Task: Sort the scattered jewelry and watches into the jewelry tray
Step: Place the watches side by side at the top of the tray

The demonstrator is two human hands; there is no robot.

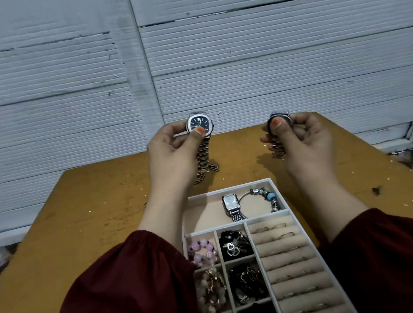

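Now left hand point(170, 154) pinches dark-dial watch point(198, 123), right hand point(305, 138) silver watch point(281, 115).

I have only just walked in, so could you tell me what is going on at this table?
A person is sorting jewelry at a wooden table. Their left hand pinches a dark-dial wristwatch, its metal band hanging down, and their right hand grips a second metal wristwatch. Both are held up beyond the jewelry tray, whose far compartment already holds a rectangular watch and a charm bracelet.

A scuffed ochre table point(93, 201) (pale chips) sits before grey ribbed wall panels point(277, 45), perhaps corrugated.
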